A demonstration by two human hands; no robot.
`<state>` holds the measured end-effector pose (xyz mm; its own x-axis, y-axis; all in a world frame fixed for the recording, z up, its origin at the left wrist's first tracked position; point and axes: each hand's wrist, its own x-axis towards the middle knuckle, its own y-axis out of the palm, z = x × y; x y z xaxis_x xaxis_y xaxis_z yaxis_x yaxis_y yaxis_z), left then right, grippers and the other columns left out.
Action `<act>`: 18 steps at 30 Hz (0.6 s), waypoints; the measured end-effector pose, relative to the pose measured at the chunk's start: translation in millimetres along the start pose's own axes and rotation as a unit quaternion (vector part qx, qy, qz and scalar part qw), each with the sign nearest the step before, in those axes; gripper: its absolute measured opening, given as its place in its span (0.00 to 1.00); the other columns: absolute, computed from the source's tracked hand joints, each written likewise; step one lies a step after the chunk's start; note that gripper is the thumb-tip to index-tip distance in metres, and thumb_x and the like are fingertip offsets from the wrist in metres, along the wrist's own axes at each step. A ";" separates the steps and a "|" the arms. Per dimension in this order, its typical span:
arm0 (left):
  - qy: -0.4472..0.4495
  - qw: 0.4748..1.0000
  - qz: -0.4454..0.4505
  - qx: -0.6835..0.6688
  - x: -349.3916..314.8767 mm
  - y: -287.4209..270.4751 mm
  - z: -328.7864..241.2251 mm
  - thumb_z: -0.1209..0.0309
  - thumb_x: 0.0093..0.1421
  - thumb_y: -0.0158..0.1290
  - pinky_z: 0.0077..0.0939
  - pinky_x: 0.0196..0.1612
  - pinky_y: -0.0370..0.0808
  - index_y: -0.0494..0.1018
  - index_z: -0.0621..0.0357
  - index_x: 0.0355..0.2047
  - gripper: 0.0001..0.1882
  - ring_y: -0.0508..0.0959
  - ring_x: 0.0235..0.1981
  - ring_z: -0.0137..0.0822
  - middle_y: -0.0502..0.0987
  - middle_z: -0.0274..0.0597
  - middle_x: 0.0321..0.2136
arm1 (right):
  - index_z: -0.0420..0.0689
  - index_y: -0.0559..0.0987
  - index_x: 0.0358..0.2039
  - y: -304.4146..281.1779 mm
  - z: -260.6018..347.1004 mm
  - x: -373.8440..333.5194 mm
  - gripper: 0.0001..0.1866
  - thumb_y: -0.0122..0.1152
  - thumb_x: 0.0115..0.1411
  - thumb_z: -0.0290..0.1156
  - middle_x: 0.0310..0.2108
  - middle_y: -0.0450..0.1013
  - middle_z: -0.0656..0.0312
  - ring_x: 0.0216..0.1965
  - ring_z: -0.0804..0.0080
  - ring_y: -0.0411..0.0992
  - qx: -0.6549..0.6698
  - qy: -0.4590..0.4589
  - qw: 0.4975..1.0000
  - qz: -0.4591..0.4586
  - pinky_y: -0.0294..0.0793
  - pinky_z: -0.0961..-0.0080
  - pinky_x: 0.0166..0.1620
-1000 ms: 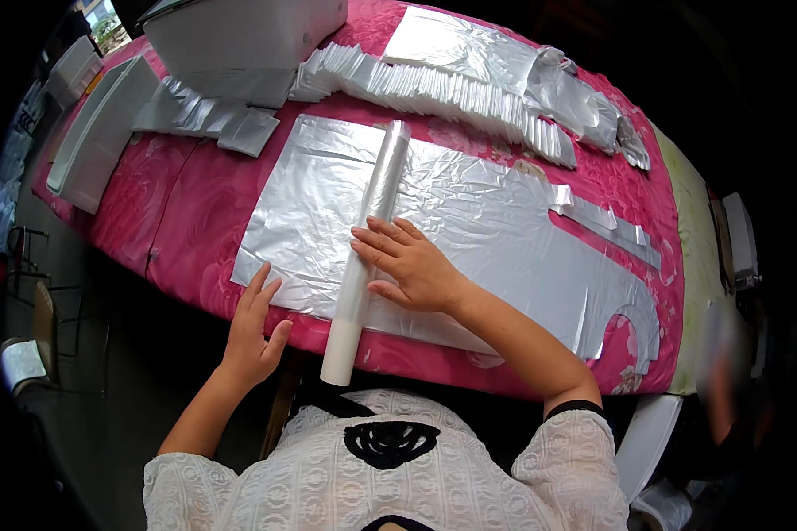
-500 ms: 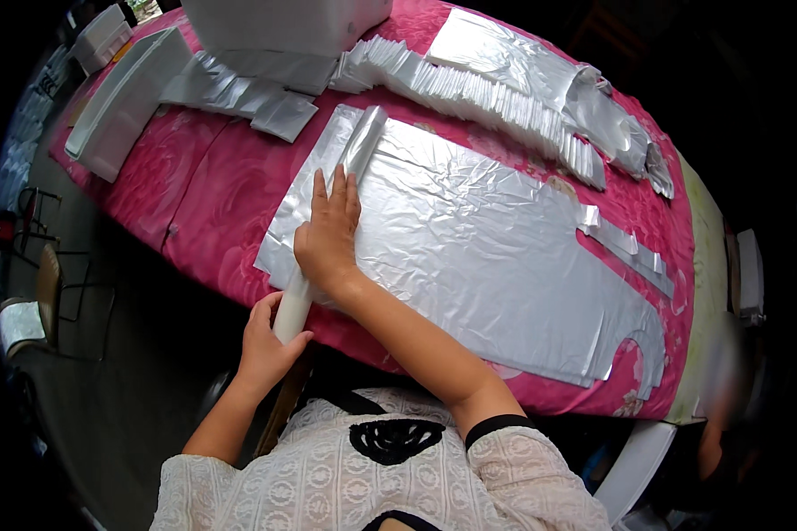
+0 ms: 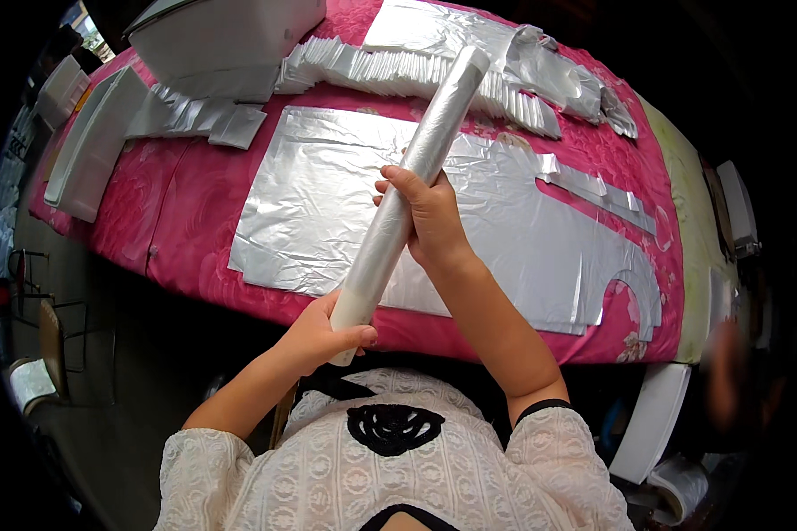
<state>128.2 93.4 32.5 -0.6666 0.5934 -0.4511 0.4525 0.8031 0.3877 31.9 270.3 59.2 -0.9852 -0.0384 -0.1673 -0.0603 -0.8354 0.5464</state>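
A long roll of thin, silvery-clear plastic film (image 3: pixel 381 252) on a pale tube slants up and away from me, raised over the table. My left hand (image 3: pixel 317 334) is closed round its near end, where the pale core shows. Farther up, my right hand (image 3: pixel 432 217) grips its middle from the right side, thumb across the top. Beneath it a flat stack of silvery plastic sheets (image 3: pixel 514 230) lies on the pink cloth, with a rounded cut-out at its near right corner. The roll and my right forearm hide part of the stack.
Behind the stack runs a row of folded plastic packets (image 3: pixel 363 71), with more film sheets (image 3: pixel 434 28) beyond. A large white box (image 3: pixel 226 44), a long open bin (image 3: pixel 93 146) and folded pieces (image 3: pixel 237 126) are at the left. A chair (image 3: pixel 51 350) stands on the floor.
The roll has come up off the left edge of the sheets and swung to the right. My right hand has gone from lying on it to gripping it; my left still holds its near end.
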 end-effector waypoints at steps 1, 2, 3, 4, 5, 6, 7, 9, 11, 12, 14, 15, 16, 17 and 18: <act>-0.016 0.999 0.040 -0.022 2.6 3.9 -0.2 0.54 0.46 0.62 0.25 0.29 0.75 0.64 0.64 0.48 0.35 0.74 0.25 0.29 0.72 0.39 0.28 | 0.38 0.56 0.53 -5.2 4.1 -4.1 0.33 0.63 0.50 0.31 0.36 0.66 0.57 0.37 0.72 0.69 -0.002 -0.017 1.000 -0.004 0.76 0.72 0.40; -0.033 0.995 0.079 -0.042 5.2 7.1 -0.5 0.55 0.46 0.63 0.24 0.28 0.75 0.65 0.63 0.46 0.34 0.74 0.25 0.28 0.72 0.38 0.27 | 0.39 0.56 0.53 -10.7 6.5 -7.5 0.34 0.63 0.50 0.31 0.36 0.66 0.57 0.37 0.72 0.69 0.036 -0.022 0.999 0.008 0.76 0.72 0.40; -0.028 0.992 0.101 -0.066 6.9 10.5 0.2 0.56 0.45 0.63 0.25 0.28 0.75 0.65 0.63 0.45 0.33 0.74 0.24 0.28 0.71 0.38 0.26 | 0.39 0.56 0.53 -15.8 8.5 -11.0 0.34 0.63 0.50 0.31 0.36 0.66 0.57 0.37 0.71 0.69 0.073 -0.026 0.997 0.022 0.75 0.72 0.40; -0.024 0.988 0.122 -0.091 8.2 13.9 1.5 0.57 0.45 0.64 0.25 0.28 0.75 0.65 0.64 0.44 0.32 0.73 0.24 0.28 0.71 0.38 0.26 | 0.39 0.57 0.53 -20.1 9.9 -14.3 0.34 0.63 0.50 0.32 0.36 0.66 0.57 0.37 0.71 0.69 0.109 -0.031 0.993 0.037 0.75 0.71 0.40; -0.021 0.983 0.141 -0.116 8.0 16.9 2.9 0.58 0.44 0.64 0.25 0.28 0.75 0.65 0.64 0.44 0.32 0.73 0.23 0.28 0.70 0.37 0.25 | 0.39 0.57 0.53 -22.4 10.4 -18.3 0.33 0.63 0.51 0.34 0.36 0.66 0.56 0.37 0.71 0.69 0.107 -0.042 0.992 0.046 0.75 0.71 0.41; -0.017 0.977 0.159 -0.141 7.8 19.7 4.4 0.59 0.44 0.64 0.25 0.27 0.75 0.65 0.64 0.43 0.31 0.73 0.23 0.28 0.70 0.37 0.25 | 0.39 0.58 0.53 -24.3 11.2 -21.0 0.33 0.62 0.51 0.35 0.36 0.66 0.57 0.36 0.71 0.69 0.096 -0.037 0.994 0.045 0.75 0.71 0.41; -0.012 0.986 0.132 -0.103 8.3 22.3 6.8 0.59 0.44 0.64 0.25 0.27 0.75 0.65 0.64 0.43 0.31 0.73 0.23 0.28 0.70 0.37 0.24 | 0.39 0.58 0.53 -25.8 11.8 -23.3 0.33 0.62 0.52 0.36 0.36 0.66 0.57 0.36 0.71 0.69 0.084 -0.031 0.995 0.045 0.75 0.71 0.41; 0.003 0.996 0.083 -0.028 12.4 26.2 12.4 0.59 0.44 0.64 0.26 0.26 0.75 0.65 0.64 0.42 0.31 0.72 0.23 0.29 0.69 0.38 0.24 | 0.39 0.59 0.53 -30.8 11.5 -27.1 0.32 0.61 0.53 0.40 0.35 0.67 0.57 0.36 0.71 0.69 0.071 -0.010 0.996 0.058 0.74 0.71 0.42; -0.021 0.969 0.194 -0.150 9.9 20.6 13.6 0.61 0.47 0.62 0.26 0.28 0.75 0.64 0.63 0.44 0.28 0.73 0.25 0.28 0.71 0.38 0.26 | 0.39 0.59 0.53 -36.0 5.4 -31.9 0.33 0.61 0.52 0.40 0.35 0.67 0.58 0.36 0.72 0.69 0.134 -0.010 0.985 0.104 0.74 0.72 0.42; -0.032 0.946 0.246 -0.210 9.0 18.1 14.2 0.62 0.48 0.60 0.26 0.29 0.75 0.64 0.62 0.44 0.27 0.73 0.26 0.28 0.71 0.39 0.27 | 0.39 0.59 0.53 -36.1 4.4 -33.3 0.33 0.62 0.52 0.40 0.34 0.67 0.58 0.36 0.72 0.69 0.166 -0.009 0.978 0.128 0.74 0.72 0.42; -0.037 0.912 0.309 -0.267 14.4 16.2 19.8 0.63 0.49 0.60 0.26 0.30 0.75 0.64 0.62 0.45 0.27 0.74 0.26 0.29 0.72 0.40 0.28 | 0.38 0.59 0.51 -34.3 5.6 -34.9 0.31 0.62 0.52 0.38 0.33 0.68 0.58 0.34 0.72 0.70 0.167 -0.030 0.979 0.111 0.75 0.73 0.39; -0.039 0.892 0.339 -0.295 16.2 17.0 20.7 0.63 0.49 0.59 0.26 0.31 0.75 0.64 0.63 0.45 0.27 0.74 0.26 0.29 0.72 0.40 0.29 | 0.37 0.59 0.50 -33.4 4.8 -34.7 0.31 0.62 0.52 0.37 0.33 0.68 0.57 0.34 0.72 0.70 0.163 -0.031 0.981 0.097 0.75 0.72 0.39; -0.028 0.941 0.263 -0.210 15.4 20.0 19.1 0.63 0.49 0.60 0.26 0.32 0.75 0.64 0.63 0.45 0.27 0.74 0.27 0.29 0.72 0.40 0.29 | 0.35 0.59 0.49 -32.8 3.4 -33.8 0.31 0.61 0.52 0.37 0.32 0.68 0.57 0.34 0.71 0.70 0.159 -0.032 0.983 0.084 0.75 0.72 0.39; -0.020 0.975 0.185 -0.123 13.9 29.2 10.8 0.63 0.48 0.60 0.26 0.33 0.75 0.64 0.63 0.45 0.27 0.74 0.28 0.29 0.72 0.40 0.30 | 0.35 0.59 0.48 -34.0 2.4 -33.0 0.30 0.61 0.52 0.36 0.32 0.68 0.57 0.33 0.71 0.70 0.126 -0.028 0.990 0.053 0.76 0.72 0.38; -0.011 0.994 0.104 -0.033 13.9 33.7 5.9 0.63 0.48 0.60 0.26 0.33 0.75 0.64 0.63 0.45 0.27 0.74 0.28 0.29 0.72 0.40 0.31 | 0.35 0.60 0.47 -35.3 0.9 -31.4 0.28 0.61 0.52 0.36 0.33 0.68 0.57 0.33 0.71 0.70 0.092 -0.024 0.995 0.021 0.76 0.72 0.37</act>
<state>137.6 129.0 34.5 -0.5486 0.7484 -0.3727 0.5391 0.6574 0.5265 64.8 301.5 45.9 -0.9938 -0.0414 -0.1032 -0.0421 -0.7187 0.6941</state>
